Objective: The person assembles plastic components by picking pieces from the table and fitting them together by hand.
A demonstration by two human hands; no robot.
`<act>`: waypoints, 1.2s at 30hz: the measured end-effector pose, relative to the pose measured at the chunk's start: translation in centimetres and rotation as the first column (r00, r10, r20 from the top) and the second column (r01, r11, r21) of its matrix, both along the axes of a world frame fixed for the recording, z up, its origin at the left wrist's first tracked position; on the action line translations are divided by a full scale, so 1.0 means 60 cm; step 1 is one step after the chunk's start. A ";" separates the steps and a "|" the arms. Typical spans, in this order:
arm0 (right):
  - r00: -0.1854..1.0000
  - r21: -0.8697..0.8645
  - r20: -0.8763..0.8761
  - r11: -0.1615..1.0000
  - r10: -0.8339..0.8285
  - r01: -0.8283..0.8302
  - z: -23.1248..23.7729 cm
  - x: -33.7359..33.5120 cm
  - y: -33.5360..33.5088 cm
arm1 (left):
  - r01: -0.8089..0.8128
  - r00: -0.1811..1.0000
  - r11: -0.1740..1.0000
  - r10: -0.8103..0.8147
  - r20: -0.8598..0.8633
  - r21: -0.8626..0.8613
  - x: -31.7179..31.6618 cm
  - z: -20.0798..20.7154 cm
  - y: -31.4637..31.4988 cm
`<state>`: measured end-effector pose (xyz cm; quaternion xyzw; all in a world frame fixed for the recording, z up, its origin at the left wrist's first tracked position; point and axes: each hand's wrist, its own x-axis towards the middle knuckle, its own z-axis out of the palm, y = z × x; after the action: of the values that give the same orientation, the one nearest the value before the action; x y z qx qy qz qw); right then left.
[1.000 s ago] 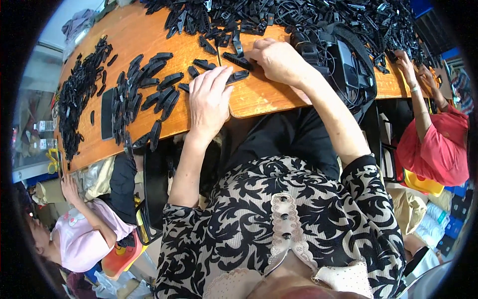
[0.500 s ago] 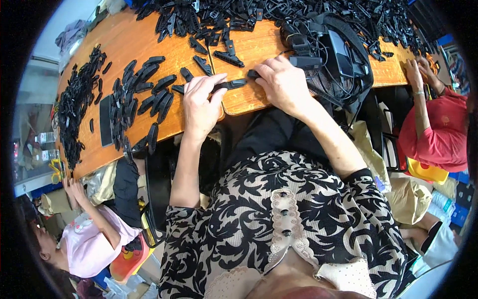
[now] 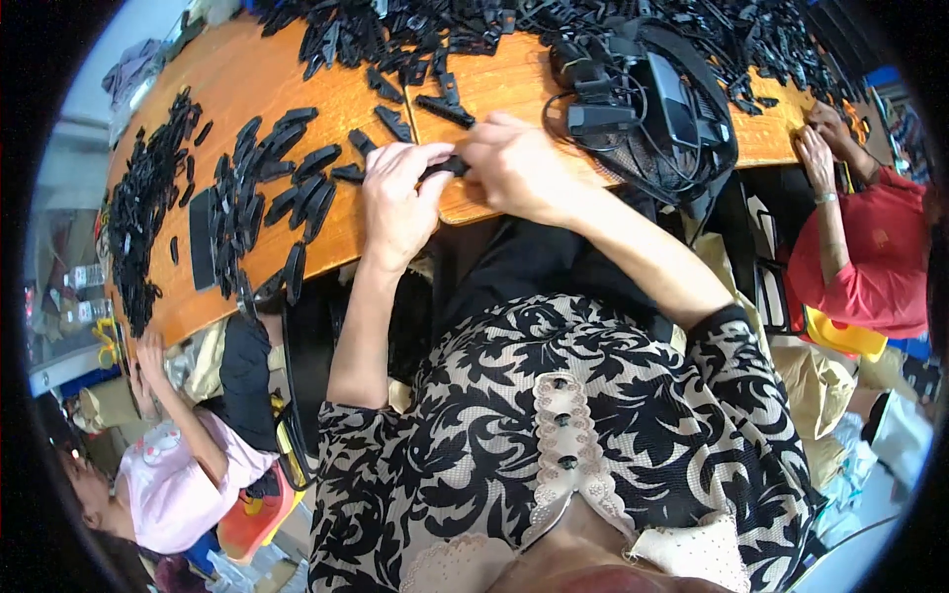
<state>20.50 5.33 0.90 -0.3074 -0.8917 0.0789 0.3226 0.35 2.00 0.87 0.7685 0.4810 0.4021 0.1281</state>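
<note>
The relation that matters lies between the two hands: a black plastic piece [image 3: 447,167] bridges the small gap from the left hand [image 3: 395,212] to the right hand [image 3: 524,170]. Its long axis runs roughly sideways, its right part rising slightly away from the wearer. From the left fingertips it lies to the right; from the right fingertips, to the left. Both hands are about equally near, one at each side of it.

The left hand's thumb and fingers are closed on the piece, pinching its left part. The right fingers are curled inward at the other end, but the back of that hand hides their tips, so whether they grip the piece or only press against it cannot be told.

What shows of the piece is narrow, dark and slightly glossy, with both ends covered. Just beyond the right fingertips, on the wooden table [image 3: 504,79], lies a long black part [image 3: 446,110] set aslant. Another black piece [image 3: 393,124] rests beyond the left knuckles, and a cluster of similar pieces [image 3: 314,203] spreads to their left. Right of the right hand sits a black mesh bag [image 3: 707,148] with cables.
</note>
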 end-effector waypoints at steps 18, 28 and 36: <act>0.631 0.328 0.538 0.828 -0.559 0.455 0.070 0.087 0.271 | -0.617 0.654 0.646 0.739 -0.164 0.450 -0.175 -0.029 -0.050; 0.749 0.204 0.606 0.962 -0.268 0.180 0.072 0.050 0.241 | -0.513 0.764 0.786 0.601 -0.235 0.344 -0.126 -0.016 -0.049; 0.766 0.353 0.413 0.862 -0.493 0.364 0.099 0.094 0.195 | -0.380 0.847 0.890 0.444 -0.291 0.251 -0.071 -0.013 -0.030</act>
<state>26.12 17.00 6.82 -0.4704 -0.8511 -0.1920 0.1318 -3.93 0.18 0.11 0.7130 0.6106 0.3237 -0.1182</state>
